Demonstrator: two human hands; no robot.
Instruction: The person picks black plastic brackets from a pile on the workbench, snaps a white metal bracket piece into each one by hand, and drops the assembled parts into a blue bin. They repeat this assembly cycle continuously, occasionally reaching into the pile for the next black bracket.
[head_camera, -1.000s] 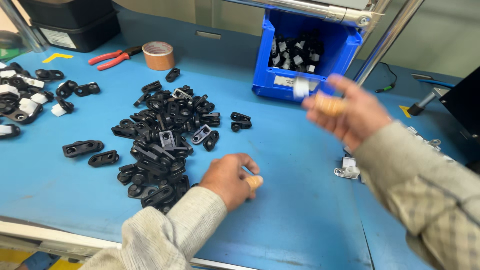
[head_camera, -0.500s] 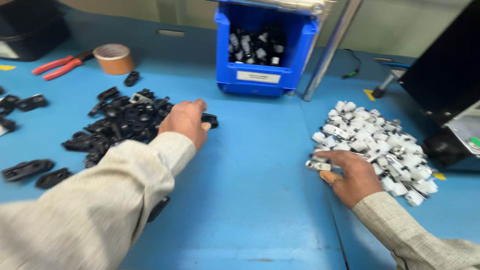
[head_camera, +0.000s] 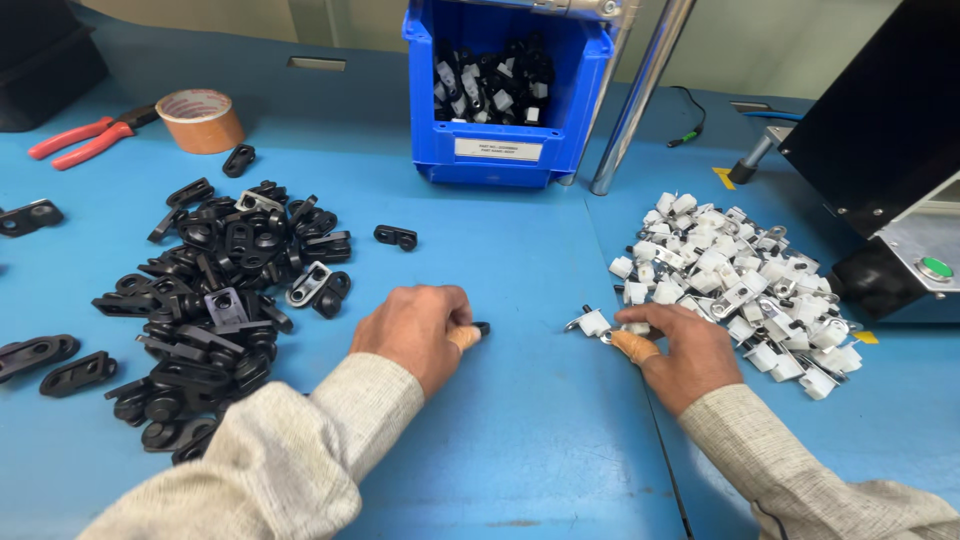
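My left hand (head_camera: 418, 332) rests on the blue table (head_camera: 520, 420) near the middle, fingers curled around a small black plastic part (head_camera: 481, 328) that sticks out at the thumb. A heap of similar black parts (head_camera: 225, 300) lies to its left. My right hand (head_camera: 678, 355) sits at the near edge of a heap of white clips (head_camera: 735, 270). Its fingertips pinch one white clip with a metal piece (head_camera: 596, 322). The two hands are a short gap apart, and a tan finger cot covers a fingertip on each.
A blue bin (head_camera: 498, 150) holding black and white parts stands at the back centre beside a metal pole (head_camera: 640, 100). Tape roll (head_camera: 200, 120) and red pliers (head_camera: 85, 140) lie back left. A black machine with a green button (head_camera: 936, 268) stands at the right.
My left hand has come away from the black heap to the table's middle with a black part. My right hand has drawn a white clip leftward out of the white heap.
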